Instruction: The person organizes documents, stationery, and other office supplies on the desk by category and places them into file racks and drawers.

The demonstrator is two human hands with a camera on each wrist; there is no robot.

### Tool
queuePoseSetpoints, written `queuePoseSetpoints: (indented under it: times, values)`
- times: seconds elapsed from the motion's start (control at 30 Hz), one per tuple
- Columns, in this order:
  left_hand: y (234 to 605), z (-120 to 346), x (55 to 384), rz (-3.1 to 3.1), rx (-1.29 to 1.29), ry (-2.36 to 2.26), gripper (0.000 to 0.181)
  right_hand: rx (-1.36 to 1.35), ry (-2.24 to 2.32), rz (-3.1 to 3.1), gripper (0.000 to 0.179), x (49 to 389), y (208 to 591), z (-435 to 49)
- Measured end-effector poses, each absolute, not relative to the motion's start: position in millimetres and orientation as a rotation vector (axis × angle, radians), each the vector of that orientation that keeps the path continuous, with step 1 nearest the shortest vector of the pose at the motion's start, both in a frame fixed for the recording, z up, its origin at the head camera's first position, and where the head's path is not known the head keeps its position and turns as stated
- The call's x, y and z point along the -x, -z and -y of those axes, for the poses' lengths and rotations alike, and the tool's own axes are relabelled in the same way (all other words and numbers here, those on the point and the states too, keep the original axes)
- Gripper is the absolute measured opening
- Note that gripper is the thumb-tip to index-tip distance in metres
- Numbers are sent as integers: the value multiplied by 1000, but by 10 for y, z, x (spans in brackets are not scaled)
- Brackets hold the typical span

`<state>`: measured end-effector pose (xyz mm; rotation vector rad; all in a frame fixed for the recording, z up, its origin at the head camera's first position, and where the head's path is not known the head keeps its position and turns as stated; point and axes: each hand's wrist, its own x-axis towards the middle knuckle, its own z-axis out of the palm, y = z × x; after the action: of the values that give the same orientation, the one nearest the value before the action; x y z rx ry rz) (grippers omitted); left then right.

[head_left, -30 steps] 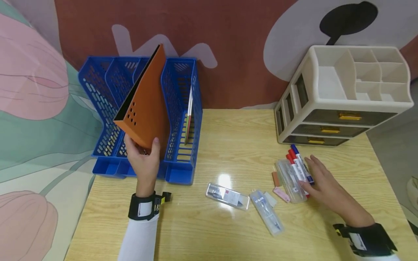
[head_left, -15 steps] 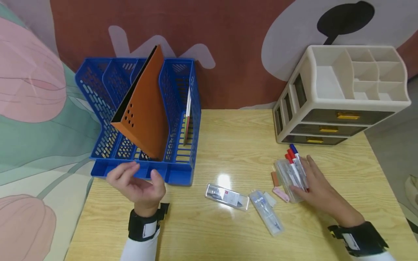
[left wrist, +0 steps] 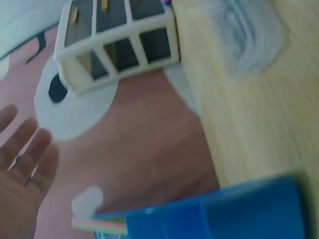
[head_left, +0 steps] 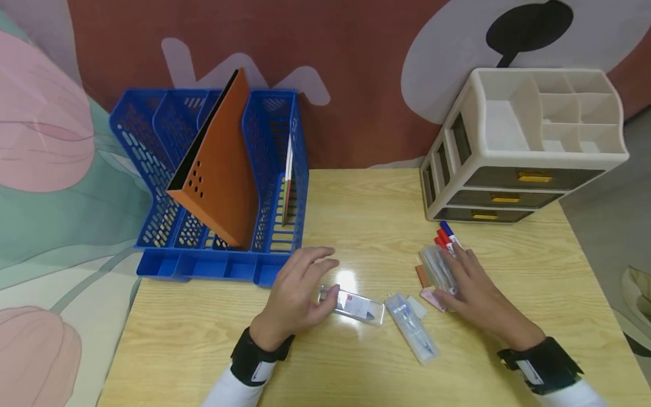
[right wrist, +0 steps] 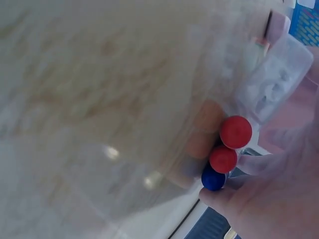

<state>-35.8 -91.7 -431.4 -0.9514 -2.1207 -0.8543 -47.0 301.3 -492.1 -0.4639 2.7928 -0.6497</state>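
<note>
My left hand [head_left: 300, 294] is over the left end of a flat clear case [head_left: 360, 308] with a grey pointed instrument inside, fingers spread and holding nothing. Its loose fingers [left wrist: 35, 154] also show in the left wrist view. My right hand [head_left: 475, 299] holds a clear plastic case [head_left: 436, 265] together with red and blue markers, thumb at the case's near end. The right wrist view shows the ends of two red markers [right wrist: 236, 132] and a blue marker [right wrist: 213, 178] against my fingertips, beside the translucent case [right wrist: 276, 82]. My palm hides much of the markers.
A blue file rack [head_left: 274, 265] at left holds an orange folder [head_left: 224, 181] and thin booklets [head_left: 287, 181]. A white drawer unit [head_left: 549, 158] stands at back right. Another clear pen case [head_left: 412, 328], a white eraser [head_left: 417, 307], a pink eraser [head_left: 432, 299] and a brown block [head_left: 422, 276] lie mid-table.
My left hand has let go of the orange folder and moved right and down to the flat clear case. My right hand has moved left over the markers and the plastic case.
</note>
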Motion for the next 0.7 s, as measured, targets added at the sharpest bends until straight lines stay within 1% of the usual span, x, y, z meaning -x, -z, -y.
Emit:
queuePoseSetpoints:
  times: [0.13,0.33,0.43,0.5,0.6,0.7]
  values:
    - [4433,798,350,2364,1084,772,41,530,615,-2820,91,479,4939,-2958]
    - [4625,637,366,2712,1202,666,60,612,616,-2822,84,490,4960,-2868]
    - [4679,546,353,2834,1308,597,66,646,603,-2819,82,503,4967,-2838]
    - [4709,472,333,2873,1399,519,68,661,587,-2818,81,517,4967,-2823]
    - [4761,350,300,2859,1520,405,66,677,565,-2816,81,535,4967,-2798]
    - [4808,253,264,2831,1592,320,59,693,551,-2810,81,551,4970,-2763]
